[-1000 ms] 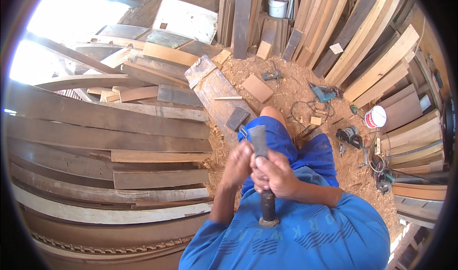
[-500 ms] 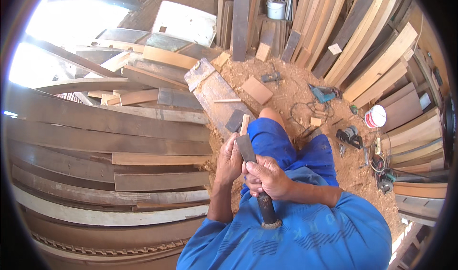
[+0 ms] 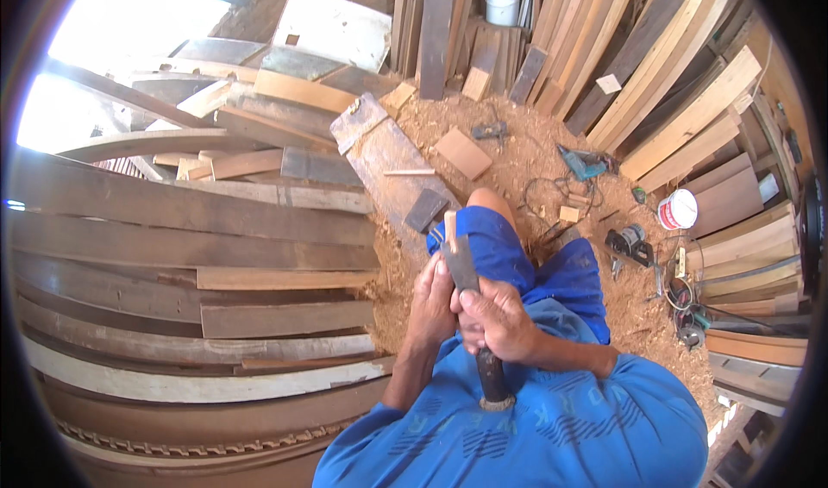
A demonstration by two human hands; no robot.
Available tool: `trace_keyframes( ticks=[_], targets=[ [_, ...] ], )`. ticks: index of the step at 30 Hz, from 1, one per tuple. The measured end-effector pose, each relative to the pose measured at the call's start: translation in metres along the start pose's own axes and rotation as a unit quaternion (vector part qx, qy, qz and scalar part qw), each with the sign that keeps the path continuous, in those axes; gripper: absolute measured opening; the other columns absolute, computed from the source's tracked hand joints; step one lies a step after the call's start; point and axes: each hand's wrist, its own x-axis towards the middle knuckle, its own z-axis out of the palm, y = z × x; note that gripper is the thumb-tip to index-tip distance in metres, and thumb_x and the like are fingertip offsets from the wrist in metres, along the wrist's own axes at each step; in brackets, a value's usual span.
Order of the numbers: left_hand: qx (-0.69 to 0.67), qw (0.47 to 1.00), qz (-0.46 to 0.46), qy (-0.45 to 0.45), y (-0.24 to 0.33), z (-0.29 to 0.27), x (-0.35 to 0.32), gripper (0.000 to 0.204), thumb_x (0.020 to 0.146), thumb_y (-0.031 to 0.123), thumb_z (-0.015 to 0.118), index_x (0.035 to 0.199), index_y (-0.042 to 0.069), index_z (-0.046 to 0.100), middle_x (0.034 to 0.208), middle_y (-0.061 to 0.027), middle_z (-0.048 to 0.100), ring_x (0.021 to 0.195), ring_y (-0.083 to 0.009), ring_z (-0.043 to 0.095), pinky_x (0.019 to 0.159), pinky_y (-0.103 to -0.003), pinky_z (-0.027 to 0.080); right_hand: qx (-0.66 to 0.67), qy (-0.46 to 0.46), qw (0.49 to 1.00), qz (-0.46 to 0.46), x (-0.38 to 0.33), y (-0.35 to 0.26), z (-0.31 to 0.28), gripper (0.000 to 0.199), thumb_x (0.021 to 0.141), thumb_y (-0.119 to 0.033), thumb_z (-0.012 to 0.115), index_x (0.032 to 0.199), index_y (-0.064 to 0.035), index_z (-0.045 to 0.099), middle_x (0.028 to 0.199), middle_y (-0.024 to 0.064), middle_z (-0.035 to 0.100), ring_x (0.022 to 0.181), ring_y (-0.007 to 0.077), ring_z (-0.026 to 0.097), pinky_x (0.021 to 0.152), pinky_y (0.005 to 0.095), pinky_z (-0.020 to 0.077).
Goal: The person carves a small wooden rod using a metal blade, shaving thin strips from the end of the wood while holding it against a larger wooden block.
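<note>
My right hand (image 3: 498,317) is closed around a chisel (image 3: 462,268), its broad flat blade pointing away from me. The chisel's dark round handle runs back under the hand, and its butt end rests against my blue shirt. My left hand (image 3: 431,303) pinches a small wood stick (image 3: 450,223), which stands up beyond the fingers. Blade and stick overlap, so the contact between them is hidden. Both hands are side by side above my lap. Just past them, a dark flat block (image 3: 425,211) lies at the near end of a worn plank (image 3: 388,153).
On the plank rests a thin stick (image 3: 409,172). A square board (image 3: 464,153), a teal power tool (image 3: 583,164), cables and a circular saw (image 3: 630,245) lie on the shavings. A white bucket (image 3: 678,209) stands right. Stacked boards (image 3: 198,229) fill the left; more lean opposite.
Both hands, with the chisel and stick, have shifted slightly right and toward me. The left hand is now closer against the right, and less of the stick shows past the blade.
</note>
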Motion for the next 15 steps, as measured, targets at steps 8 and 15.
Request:
trace_keyframes(
  ticks=[8,15],
  targets=[
    [0.465,0.88,0.07,-0.063,-0.08,-0.041,-0.057,0.031,0.097,0.011,0.039,0.125,0.001,0.047,0.088,-0.0138,0.051,0.077,-0.0244,0.052,0.068,-0.037,0.043,-0.021,0.129,0.978,-0.165,-0.022,-0.026,-0.035,0.022,0.104,-0.022,0.041,0.093,-0.0036,0.049,0.06,-0.0026,0.04,0.049,0.0049,0.041,0.046,0.0252,0.0407],
    [-0.122,0.992,-0.04,0.0,-0.027,-0.028,0.001,0.026,0.104,0.031,0.044,0.097,0.008,0.054,0.064,0.0017,0.049,0.046,-0.0081,0.042,0.04,-0.023,0.033,0.036,0.097,0.992,-0.07,0.019,-0.019,-0.037,0.021,0.102,-0.025,0.045,0.096,-0.0056,0.05,0.063,-0.0029,0.04,0.052,0.0065,0.042,0.051,0.0261,0.0459]
  ],
)
